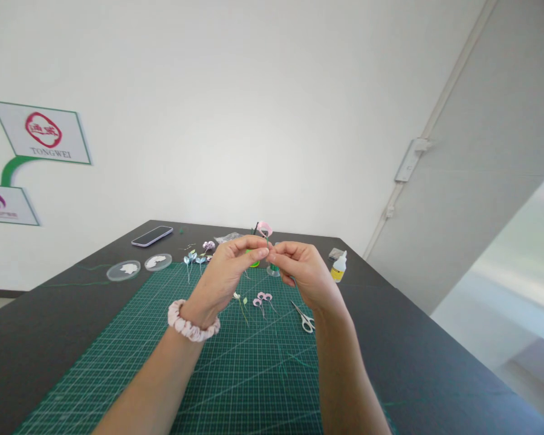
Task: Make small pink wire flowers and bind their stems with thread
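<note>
Both hands meet above the far part of the green cutting mat (pixel 163 344). A small pink artificial flower (pixel 265 229) stands upright over my fingertips. My left hand (pixel 233 263), with a pale scrunchie (pixel 193 326) on the wrist, pinches the green stem below the bloom. My right hand (pixel 301 266) is closed at the same stem, its thumb and forefinger pressed together; the fingers hide the stem's lower part. Beneath the hands lie pink wired petals (pixel 262 298) and a white bud with green leaf on a stem (pixel 240 302). White-handled scissors (pixel 306 323) lie near my right wrist.
Blue wired flowers (pixel 194 259) and a purple flower (pixel 208 245) lie at the mat's back. Two shallow dishes (pixel 123 270) hold white pieces, with a phone (pixel 152 236) behind them. A glue bottle (pixel 339 267) stands at right. A green spool (pixel 273 270) is partly hidden.
</note>
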`<state>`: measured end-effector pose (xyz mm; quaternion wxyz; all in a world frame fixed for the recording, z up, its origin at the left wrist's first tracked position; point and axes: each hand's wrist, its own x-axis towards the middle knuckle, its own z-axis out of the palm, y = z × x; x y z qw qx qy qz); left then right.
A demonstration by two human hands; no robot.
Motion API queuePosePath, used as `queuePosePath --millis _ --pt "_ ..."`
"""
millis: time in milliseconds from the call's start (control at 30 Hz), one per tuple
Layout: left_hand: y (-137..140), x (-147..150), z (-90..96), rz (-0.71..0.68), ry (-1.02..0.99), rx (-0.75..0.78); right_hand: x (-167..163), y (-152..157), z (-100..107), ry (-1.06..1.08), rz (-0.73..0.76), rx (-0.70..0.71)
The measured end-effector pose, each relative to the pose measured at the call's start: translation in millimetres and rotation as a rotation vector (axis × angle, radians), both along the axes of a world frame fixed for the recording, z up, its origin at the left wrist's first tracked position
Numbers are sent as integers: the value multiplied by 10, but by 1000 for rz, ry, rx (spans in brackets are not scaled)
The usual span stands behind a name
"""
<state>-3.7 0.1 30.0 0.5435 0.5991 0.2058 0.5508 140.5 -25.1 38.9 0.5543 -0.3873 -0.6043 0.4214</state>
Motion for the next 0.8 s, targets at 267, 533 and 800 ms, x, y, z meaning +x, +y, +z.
queuePosePath --millis 267,533,800 --pt "-24 63 -15 107 -87 -38 -115 -2 -1 -57 -118 71" --pt "-48 58 1 190 -97 -6 -150 -28 9 -124 -165 84" --pt "-18 38 -7 112 -63 -9 -55 -38 43 -109 -95 91"
